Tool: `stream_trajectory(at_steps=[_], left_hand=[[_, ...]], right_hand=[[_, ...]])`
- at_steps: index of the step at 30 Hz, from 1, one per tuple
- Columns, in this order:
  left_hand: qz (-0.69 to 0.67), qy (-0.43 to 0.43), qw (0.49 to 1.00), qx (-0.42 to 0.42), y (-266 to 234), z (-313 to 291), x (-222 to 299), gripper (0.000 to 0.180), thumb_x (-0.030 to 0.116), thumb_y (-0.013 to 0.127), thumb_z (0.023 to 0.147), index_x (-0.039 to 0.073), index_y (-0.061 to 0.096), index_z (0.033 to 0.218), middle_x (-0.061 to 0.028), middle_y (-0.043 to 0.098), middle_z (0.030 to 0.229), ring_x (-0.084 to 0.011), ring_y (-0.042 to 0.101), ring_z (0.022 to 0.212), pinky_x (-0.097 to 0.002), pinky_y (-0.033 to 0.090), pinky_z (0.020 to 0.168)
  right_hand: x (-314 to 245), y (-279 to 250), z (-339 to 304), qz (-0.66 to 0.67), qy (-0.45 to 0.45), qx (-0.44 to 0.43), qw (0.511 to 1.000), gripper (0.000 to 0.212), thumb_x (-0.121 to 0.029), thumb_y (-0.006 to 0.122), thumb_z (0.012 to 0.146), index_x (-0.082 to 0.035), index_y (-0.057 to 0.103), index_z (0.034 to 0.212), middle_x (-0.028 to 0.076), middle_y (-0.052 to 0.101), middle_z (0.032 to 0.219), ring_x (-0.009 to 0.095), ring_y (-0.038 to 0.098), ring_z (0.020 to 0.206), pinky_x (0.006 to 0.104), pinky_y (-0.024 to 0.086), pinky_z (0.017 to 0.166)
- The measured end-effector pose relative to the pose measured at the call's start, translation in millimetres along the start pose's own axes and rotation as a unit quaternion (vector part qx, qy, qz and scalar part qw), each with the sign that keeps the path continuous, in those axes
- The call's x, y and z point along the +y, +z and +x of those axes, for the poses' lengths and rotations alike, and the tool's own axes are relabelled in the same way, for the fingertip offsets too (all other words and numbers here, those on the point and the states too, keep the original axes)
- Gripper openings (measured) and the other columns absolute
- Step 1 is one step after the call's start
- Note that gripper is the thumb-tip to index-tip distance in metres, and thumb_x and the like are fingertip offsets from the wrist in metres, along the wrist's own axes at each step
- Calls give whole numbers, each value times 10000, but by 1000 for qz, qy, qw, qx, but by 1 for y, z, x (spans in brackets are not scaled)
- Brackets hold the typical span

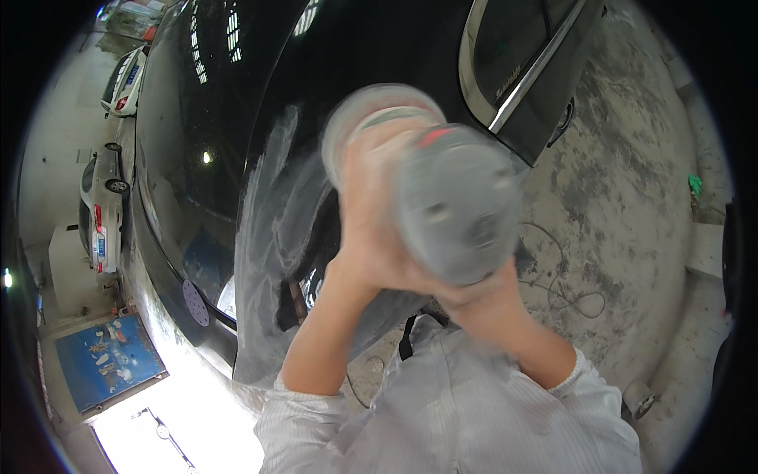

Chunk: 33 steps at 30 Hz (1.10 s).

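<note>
Both my hands are wrapped round a grey power sander (458, 205), blurred by motion. My left hand (365, 225) grips its neck, between the rounded body and the round pad (379, 110). My right hand (480, 294) closes round the lower side of the body; most of its fingers are hidden. The pad is at the black car's side panel (292, 31); whether it touches the paint I cannot tell. Dull, whitish scuff marks (276, 205) spread over the panel left of my left hand. A chrome-edged side window (505, 63) lies just beyond the sander.
A purple sanding disc with holes (195, 302) is at the car's lower left edge. On the stained concrete floor (624, 197) to the right lies a looping dark cable (562, 296). Farther left stand a silver car (101, 209), a white car (124, 79) and a blue board (110, 359).
</note>
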State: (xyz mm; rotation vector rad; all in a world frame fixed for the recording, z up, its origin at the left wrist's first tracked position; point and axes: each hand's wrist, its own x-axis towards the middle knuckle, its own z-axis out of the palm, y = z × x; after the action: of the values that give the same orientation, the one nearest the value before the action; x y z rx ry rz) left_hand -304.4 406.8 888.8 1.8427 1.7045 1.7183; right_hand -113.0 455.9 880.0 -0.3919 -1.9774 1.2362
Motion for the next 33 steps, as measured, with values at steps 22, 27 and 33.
stream_trajectory(at_steps=[22,27,33], left_hand=[[25,-91,962,255,-69,-10,41,1309,882,769,683,-62,504,1550,-203,626,1424,-321,627,1348,-485,519,1173],[91,-14,995,23,-22,9,25,1220,836,754,733,-52,518,1535,-217,635,1417,-333,629,1341,-493,516,1156],[91,35,994,-50,16,22,6,1213,786,817,683,-50,531,1515,-216,642,1413,-338,638,1323,-496,521,1139]], right_hand=[[-65,24,68,63,32,-296,953,503,-3,780,852,142,478,1228,286,707,833,466,773,811,503,610,678],[-33,-2,33,50,111,-156,980,554,-30,811,863,97,521,1317,278,727,984,483,775,964,515,621,791],[-9,-11,16,109,146,-42,982,587,-50,813,877,32,478,1352,267,743,1036,513,768,1007,516,621,836]])
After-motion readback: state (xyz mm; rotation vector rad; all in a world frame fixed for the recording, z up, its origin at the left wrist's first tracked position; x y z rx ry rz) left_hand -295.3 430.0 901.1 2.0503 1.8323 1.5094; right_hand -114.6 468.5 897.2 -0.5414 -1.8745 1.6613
